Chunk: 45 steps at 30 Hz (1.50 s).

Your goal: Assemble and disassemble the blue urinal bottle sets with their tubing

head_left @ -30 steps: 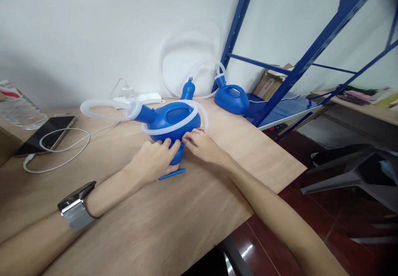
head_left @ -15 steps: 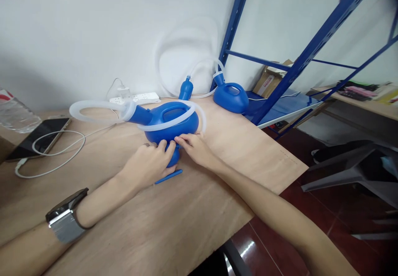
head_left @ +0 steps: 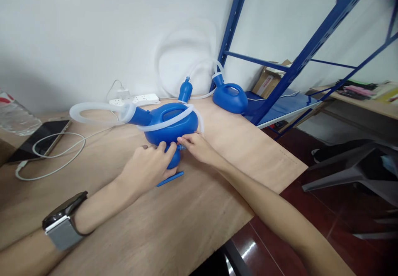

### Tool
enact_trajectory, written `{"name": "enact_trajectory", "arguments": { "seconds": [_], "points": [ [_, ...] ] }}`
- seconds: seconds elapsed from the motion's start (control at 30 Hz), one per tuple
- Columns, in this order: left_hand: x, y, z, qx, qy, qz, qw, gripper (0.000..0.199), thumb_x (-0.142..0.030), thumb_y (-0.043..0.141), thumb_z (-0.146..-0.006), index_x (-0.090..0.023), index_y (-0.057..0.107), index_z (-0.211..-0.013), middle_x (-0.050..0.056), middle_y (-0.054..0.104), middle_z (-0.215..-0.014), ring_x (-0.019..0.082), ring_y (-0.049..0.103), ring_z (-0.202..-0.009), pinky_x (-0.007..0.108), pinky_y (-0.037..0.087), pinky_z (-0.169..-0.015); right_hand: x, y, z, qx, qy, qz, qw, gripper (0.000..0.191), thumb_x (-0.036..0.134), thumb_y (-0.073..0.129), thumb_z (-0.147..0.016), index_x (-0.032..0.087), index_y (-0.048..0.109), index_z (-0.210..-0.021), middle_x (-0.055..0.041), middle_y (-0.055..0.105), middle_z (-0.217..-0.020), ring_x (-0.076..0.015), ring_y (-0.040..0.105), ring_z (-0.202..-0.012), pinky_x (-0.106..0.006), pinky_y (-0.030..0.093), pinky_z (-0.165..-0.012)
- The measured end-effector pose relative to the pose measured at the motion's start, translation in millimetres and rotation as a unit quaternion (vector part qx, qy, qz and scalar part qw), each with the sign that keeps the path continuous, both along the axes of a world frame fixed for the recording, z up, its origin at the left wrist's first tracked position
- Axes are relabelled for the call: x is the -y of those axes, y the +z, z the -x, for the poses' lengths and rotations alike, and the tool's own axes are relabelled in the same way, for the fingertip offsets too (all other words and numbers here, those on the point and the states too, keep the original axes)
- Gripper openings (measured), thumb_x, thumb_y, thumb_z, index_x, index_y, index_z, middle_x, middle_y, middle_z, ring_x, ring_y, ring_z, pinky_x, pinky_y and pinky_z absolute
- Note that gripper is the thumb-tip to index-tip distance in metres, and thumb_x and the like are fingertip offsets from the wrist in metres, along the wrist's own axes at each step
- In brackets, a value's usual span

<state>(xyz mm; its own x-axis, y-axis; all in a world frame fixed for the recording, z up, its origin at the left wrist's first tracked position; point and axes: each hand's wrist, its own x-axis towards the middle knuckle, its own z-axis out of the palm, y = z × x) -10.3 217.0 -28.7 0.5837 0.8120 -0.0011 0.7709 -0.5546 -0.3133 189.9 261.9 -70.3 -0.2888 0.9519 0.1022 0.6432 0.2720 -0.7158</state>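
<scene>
A blue urinal bottle [head_left: 172, 129] with a moulded handle lies on the wooden table. From its neck a translucent tube [head_left: 168, 123] loops left, then runs across the body and round its right side. My left hand [head_left: 152, 162] is wrapped round a small blue urinal head [head_left: 173, 160] just in front of the bottle. Beside its narrow clear end, my right hand [head_left: 196, 145] pinches with thumb and finger at the tube's end, which the fingers mostly hide. Below the left hand, a thin blue flap [head_left: 170, 179] is seen edge-on; whether it is joined to the head I cannot tell.
A second blue urinal bottle [head_left: 230, 98] with tube and head [head_left: 185, 90] stands against the wall. Leftward are a power strip [head_left: 144, 99], a phone [head_left: 39, 141] with a white cable [head_left: 59, 134], and a plastic water bottle [head_left: 18, 114]. A blue metal rack [head_left: 295, 71] rises on the right.
My right fingertips have shifted slightly right, showing more of the head's clear narrow end. My left hand keeps its grip on the head, which has barely moved.
</scene>
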Motion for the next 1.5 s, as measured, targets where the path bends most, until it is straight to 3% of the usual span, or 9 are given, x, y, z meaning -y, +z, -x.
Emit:
{"name": "enact_trajectory", "arguments": {
  "seconds": [0.23, 0.53, 0.7, 0.87, 1.03, 1.17, 1.27, 1.37, 1.5],
  "points": [
    [10, 2.6, -3, 0.012, -0.001, -0.042, 0.999, 0.055, -0.05, 0.065, -0.104, -0.021, 0.06, -0.151, 0.016, 0.075, -0.119, 0.034, 0.076, -0.097, 0.04, 0.051, -0.066, -2, 8.2, -5, 0.001, -0.016, 0.032, 0.999, 0.045, 0.043, 0.049, -0.11, 0.019, 0.067, -0.076, -0.0035, 0.074, -0.081, -0.0191, 0.064, -0.081, -0.031, 0.041, -0.08],
    [14, 9.5, -1, 0.038, -0.008, -0.054, 0.998, 0.051, -0.053, 0.069, -0.099, -0.022, 0.068, -0.14, 0.017, 0.077, -0.109, 0.035, 0.076, -0.081, 0.039, 0.046, -0.06, -2, 6.6, -6, -0.04, 0.046, 0.055, 0.997, 0.05, 0.053, 0.044, -0.109, 0.021, 0.06, -0.076, -0.0027, 0.067, -0.08, -0.0184, 0.06, -0.08, -0.029, 0.044, -0.075],
    [11, 12.7, 3, 0.041, 0.009, -0.042, 0.998, 0.054, -0.059, 0.066, -0.097, -0.025, 0.07, -0.139, 0.014, 0.079, -0.104, 0.035, 0.075, -0.07, 0.037, 0.035, -0.054, -1, -0.5, -3, -0.137, 0.04, 0.055, 0.988, 0.05, 0.059, 0.05, -0.104, 0.021, 0.056, -0.072, -0.001, 0.06, -0.074, -0.0168, 0.055, -0.075, -0.029, 0.044, -0.071],
    [4, 24.6, 5, 0.142, 0.022, 0.045, 0.989, 0.042, -0.059, 0.068, -0.09, -0.029, 0.076, -0.119, 0.007, 0.079, -0.087, 0.032, 0.073, -0.073, 0.035, 0.034, -0.055, -1, -2.1, -4, -0.193, 0.051, 0.069, 0.978, 0.049, 0.059, 0.056, -0.1, 0.02, 0.059, -0.07, -0.0005, 0.06, -0.072, -0.0159, 0.054, -0.071, -0.031, 0.046, -0.071],
    [-4, 35.0, 10, 0.27, 0.042, 0.162, 0.948, 0.035, -0.058, 0.071, -0.086, -0.032, 0.08, -0.107, -0.001, 0.072, -0.069, 0.023, 0.07, -0.068, 0.03, 0.045, -0.058, 1, 0.2, -2, -0.197, 0.046, 0.072, 0.977, 0.049, 0.06, 0.058, -0.101, 0.02, 0.066, -0.074, -0.0024, 0.068, -0.076, -0.0177, 0.06, -0.075, -0.031, 0.049, -0.074],
    [-11, 41.8, 14, 0.31, 0.051, 0.233, 0.92, 0.042, -0.061, 0.069, -0.084, -0.032, 0.081, -0.114, -0.002, 0.079, -0.08, 0.019, 0.071, -0.069, 0.027, 0.051, -0.061, 3, 3.5, -2, -0.177, 0.046, 0.06, 0.981, 0.051, 0.062, 0.057, -0.101, 0.02, 0.071, -0.076, -0.0036, 0.073, -0.082, -0.0199, 0.067, -0.082, -0.032, 0.051, -0.077],
    [-16, 46.1, 19, 0.319, 0.058, 0.254, 0.911, 0.043, -0.061, 0.065, -0.085, -0.032, 0.082, -0.112, -0.002, 0.08, -0.084, 0.018, 0.07, -0.07, 0.025, 0.051, -0.06, 6, 7.8, -2, -0.15, 0.057, 0.024, 0.987, 0.05, 0.061, 0.056, -0.103, 0.02, 0.074, -0.08, -0.0037, 0.077, -0.088, -0.021, 0.07, -0.088, -0.034, 0.052, -0.084],
    [-19, 48.2, 22, 0.305, 0.06, 0.242, 0.919, 0.045, -0.064, 0.062, -0.084, -0.031, 0.083, -0.109, -0.003, 0.072, -0.069, 0.017, 0.064, -0.06, 0.025, 0.047, -0.055, 10, 10.9, -3, -0.101, 0.075, -0.054, 0.991, 0.035, 0.053, 0.062, -0.103, 0.023, 0.08, -0.097, -0.0042, 0.082, -0.104, -0.023, 0.072, -0.103, -0.038, 0.052, -0.096],
    [-19, 48.1, 22, 0.294, 0.062, 0.233, 0.925, 0.049, -0.066, 0.063, -0.082, -0.032, 0.082, -0.11, -0.003, 0.071, -0.067, 0.017, 0.061, -0.058, 0.025, 0.046, -0.054, 11, 10.5, -8, -0.132, 0.098, -0.081, 0.983, 0.027, 0.043, 0.07, -0.099, 0.025, 0.079, -0.118, -0.0063, 0.081, -0.121, -0.0225, 0.076, -0.108, -0.04, 0.055, -0.101]
  ]
}}
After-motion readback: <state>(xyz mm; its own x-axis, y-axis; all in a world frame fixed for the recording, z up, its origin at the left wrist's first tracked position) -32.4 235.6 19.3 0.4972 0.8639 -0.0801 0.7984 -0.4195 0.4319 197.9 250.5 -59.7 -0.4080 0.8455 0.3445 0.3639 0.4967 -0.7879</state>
